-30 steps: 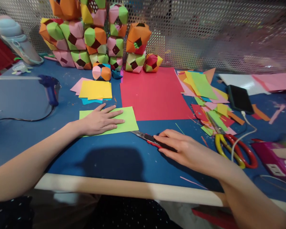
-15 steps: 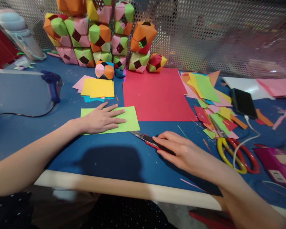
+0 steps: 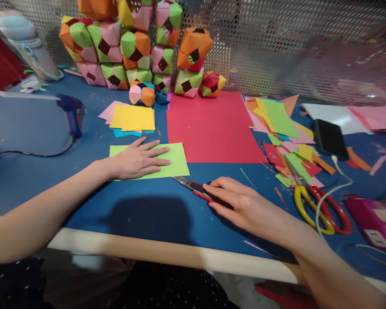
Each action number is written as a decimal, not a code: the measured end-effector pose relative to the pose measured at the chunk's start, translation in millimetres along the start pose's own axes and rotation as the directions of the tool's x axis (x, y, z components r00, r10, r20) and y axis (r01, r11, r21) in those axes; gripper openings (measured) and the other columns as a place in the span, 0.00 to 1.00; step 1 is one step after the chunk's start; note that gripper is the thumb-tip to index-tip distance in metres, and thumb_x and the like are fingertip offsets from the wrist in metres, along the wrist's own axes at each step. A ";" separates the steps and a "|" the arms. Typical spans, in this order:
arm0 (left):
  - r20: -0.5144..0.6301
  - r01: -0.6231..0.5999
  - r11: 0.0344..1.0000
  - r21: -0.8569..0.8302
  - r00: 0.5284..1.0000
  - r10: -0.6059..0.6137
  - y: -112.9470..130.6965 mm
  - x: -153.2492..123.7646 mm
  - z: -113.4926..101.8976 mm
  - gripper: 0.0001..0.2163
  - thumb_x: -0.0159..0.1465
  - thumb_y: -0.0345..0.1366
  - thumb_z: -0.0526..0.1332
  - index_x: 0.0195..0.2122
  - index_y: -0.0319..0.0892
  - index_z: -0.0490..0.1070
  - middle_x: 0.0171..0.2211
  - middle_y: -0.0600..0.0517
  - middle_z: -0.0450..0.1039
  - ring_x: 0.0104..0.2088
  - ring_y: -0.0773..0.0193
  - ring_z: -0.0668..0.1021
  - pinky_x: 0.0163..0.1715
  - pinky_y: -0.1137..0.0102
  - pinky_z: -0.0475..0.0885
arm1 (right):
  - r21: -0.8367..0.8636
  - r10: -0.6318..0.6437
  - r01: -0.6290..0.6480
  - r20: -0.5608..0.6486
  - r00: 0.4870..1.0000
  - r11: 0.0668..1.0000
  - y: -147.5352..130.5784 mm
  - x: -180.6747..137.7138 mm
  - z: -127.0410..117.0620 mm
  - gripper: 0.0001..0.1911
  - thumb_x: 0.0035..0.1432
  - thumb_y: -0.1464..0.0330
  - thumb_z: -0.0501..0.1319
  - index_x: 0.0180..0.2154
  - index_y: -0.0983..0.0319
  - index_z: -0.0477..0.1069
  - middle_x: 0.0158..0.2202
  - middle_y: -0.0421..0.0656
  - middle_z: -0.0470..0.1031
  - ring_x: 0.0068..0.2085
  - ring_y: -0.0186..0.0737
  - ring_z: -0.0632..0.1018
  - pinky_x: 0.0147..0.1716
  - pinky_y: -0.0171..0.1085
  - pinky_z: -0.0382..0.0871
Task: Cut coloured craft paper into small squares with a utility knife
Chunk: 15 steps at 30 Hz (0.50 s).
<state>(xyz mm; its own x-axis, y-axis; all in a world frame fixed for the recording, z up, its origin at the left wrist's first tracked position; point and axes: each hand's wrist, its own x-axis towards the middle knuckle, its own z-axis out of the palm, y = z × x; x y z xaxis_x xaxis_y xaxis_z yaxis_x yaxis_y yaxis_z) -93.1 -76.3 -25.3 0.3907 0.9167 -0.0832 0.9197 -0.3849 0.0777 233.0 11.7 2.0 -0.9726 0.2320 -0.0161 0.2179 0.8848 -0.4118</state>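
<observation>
On blue matting point(image 3: 148, 214), green paper point(image 3: 178, 161) is pinned by the splayed left hand point(image 3: 135, 161). A cutter point(image 3: 193, 186) is clenched in the right hand point(image 3: 244, 206) at the paper's corner, where a steady hold is called for.

sheet point(image 3: 178, 159) under left hand point(image 3: 138, 162) | knife point(image 3: 189, 185) just right, nearer | scissors point(image 3: 304, 191) far right

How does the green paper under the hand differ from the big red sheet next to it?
The green sheet is clearly smaller than the red sheet. The green sheet is pressed flat under the left hand, while no hand touches the red sheet. The knife under the right hand has its blade tip at the green sheet's near edge, not at the red sheet. Both lie flat on the blue mat.
</observation>
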 end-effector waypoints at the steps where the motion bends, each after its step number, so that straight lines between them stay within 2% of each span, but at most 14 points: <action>1: 0.002 -0.002 1.000 0.003 1.000 0.002 0.1 0.1 -0.1 0.21 0.73 0.48 0.42 0.65 0.60 0.58 0.70 0.57 0.45 0.70 0.51 0.50 0.66 0.49 0.40 | -0.007 0.000 0.000 0.000 1.000 1.000 -0.6 0.5 0.3 0.16 0.68 0.69 0.52 0.54 0.63 0.69 0.44 0.49 0.70 0.44 0.43 0.74 0.44 0.42 0.72; 8: -0.025 0.002 1.000 0.003 1.000 -0.002 1.0 0.4 0.1 0.20 0.73 0.48 0.44 0.64 0.60 0.59 0.70 0.57 0.48 0.70 0.51 0.51 0.66 0.50 0.40 | 0.011 -0.001 0.001 -0.007 1.000 1.000 -7.4 5.5 3.5 0.16 0.68 0.69 0.52 0.53 0.65 0.69 0.44 0.50 0.70 0.44 0.44 0.73 0.44 0.44 0.72; 15: -0.016 -0.006 1.000 0.008 1.000 0.006 1.7 -0.3 -0.4 0.20 0.73 0.47 0.44 0.65 0.60 0.58 0.70 0.57 0.46 0.70 0.51 0.52 0.66 0.50 0.40 | 0.023 -0.002 0.003 -0.006 1.000 1.000 -9.7 8.4 3.2 0.16 0.67 0.70 0.53 0.53 0.66 0.69 0.43 0.50 0.70 0.44 0.44 0.73 0.44 0.45 0.72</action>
<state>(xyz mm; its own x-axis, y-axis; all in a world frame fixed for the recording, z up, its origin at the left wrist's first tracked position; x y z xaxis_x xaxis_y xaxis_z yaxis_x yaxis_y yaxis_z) -91.7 -77.1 -24.8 0.3957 0.9160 -0.0663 0.9176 -0.3913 0.0703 222.4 3.8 2.9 -0.9726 0.2324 -0.0094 0.2134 0.8757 -0.4330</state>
